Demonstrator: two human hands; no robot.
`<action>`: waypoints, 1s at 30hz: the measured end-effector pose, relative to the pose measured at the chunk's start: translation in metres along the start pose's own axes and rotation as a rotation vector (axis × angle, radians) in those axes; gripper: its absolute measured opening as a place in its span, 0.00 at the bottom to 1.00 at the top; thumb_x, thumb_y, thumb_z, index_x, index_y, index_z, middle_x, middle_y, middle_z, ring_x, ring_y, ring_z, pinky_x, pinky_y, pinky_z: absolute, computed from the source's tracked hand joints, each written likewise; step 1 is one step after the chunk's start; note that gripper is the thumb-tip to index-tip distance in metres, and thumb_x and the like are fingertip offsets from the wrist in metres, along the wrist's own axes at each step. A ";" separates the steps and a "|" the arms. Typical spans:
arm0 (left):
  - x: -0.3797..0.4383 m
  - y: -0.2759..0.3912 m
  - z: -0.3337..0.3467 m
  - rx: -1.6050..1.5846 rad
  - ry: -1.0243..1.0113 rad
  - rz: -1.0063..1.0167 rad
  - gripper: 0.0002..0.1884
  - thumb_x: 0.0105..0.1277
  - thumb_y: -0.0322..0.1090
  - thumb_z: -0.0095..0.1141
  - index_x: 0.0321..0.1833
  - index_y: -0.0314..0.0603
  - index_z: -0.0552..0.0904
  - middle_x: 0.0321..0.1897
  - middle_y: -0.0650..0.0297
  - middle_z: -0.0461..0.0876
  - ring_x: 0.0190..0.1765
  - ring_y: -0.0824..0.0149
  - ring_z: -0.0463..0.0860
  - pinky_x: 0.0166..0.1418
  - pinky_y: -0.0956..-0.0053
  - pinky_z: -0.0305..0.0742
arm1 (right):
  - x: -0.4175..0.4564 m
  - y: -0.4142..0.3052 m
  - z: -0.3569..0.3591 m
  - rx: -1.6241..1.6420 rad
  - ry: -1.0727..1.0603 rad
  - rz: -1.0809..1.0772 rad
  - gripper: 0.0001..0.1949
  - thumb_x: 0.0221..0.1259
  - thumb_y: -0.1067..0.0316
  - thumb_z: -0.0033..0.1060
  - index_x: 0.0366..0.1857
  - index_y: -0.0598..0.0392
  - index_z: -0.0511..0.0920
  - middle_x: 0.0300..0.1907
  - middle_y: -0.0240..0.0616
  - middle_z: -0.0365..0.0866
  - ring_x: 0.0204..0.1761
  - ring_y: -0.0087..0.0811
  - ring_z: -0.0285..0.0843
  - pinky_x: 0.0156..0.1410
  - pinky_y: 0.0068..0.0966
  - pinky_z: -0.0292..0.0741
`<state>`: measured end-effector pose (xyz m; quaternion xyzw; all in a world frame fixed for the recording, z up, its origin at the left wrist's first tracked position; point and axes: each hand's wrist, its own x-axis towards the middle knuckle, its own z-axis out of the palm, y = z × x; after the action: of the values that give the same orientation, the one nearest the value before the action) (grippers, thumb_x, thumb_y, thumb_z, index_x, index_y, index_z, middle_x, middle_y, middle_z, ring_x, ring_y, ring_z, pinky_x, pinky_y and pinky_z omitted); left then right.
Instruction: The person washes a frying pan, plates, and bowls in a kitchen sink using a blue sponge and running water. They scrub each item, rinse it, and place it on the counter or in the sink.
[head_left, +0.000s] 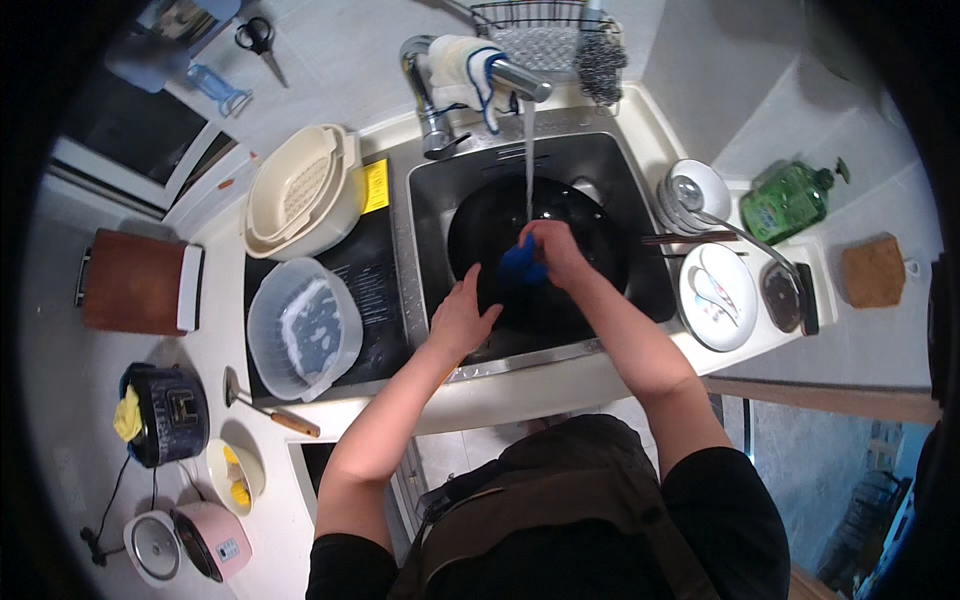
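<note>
A large black wok sits in the stainless-steel sink. My right hand is over the wok and grips a blue scrubbing cloth or sponge. Water runs from the faucet straight down beside that hand. At the wok's near left side is my left hand, its thumb and forefinger spread apart. Whether it grips the rim cannot be made out. Part of an orange-brown strip, perhaps a handle, shows below the left wrist.
Left of the sink stand a translucent tub of soapy water and stacked cream basins. Stacked bowls, a plate, a ladle and a green soap bottle crowd the right ledge. A spatula lies left.
</note>
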<state>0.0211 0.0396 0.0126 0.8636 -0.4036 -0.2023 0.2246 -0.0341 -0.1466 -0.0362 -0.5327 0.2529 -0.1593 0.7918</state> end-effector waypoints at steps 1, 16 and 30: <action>0.012 -0.006 0.010 -0.107 0.034 0.047 0.23 0.53 0.42 0.57 0.49 0.36 0.70 0.45 0.47 0.71 0.48 0.49 0.74 0.50 0.64 0.70 | -0.007 -0.002 0.006 -0.001 -0.040 -0.040 0.08 0.40 0.74 0.42 0.15 0.56 0.76 0.16 0.31 0.69 0.19 0.20 0.62 0.25 0.16 0.59; 0.056 0.014 0.058 0.158 -0.261 0.081 0.20 0.51 0.39 0.59 0.45 0.38 0.74 0.41 0.52 0.75 0.48 0.52 0.74 0.51 0.63 0.70 | -0.117 -0.080 -0.035 -1.422 0.304 -0.515 0.06 0.44 0.65 0.59 0.20 0.54 0.78 0.30 0.34 0.75 0.35 0.35 0.74 0.44 0.29 0.69; 0.063 0.171 0.088 -0.606 -0.520 -0.015 0.13 0.61 0.41 0.52 0.36 0.36 0.74 0.25 0.63 0.75 0.25 0.73 0.76 0.25 0.80 0.72 | -0.203 -0.102 -0.208 -1.209 0.748 -0.144 0.13 0.43 0.64 0.63 0.32 0.60 0.77 0.27 0.44 0.76 0.30 0.41 0.75 0.36 0.32 0.72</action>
<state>-0.0916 -0.1283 0.0247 0.6811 -0.3626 -0.5257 0.3581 -0.3177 -0.2386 0.0414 -0.8033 0.5159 -0.2151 0.2056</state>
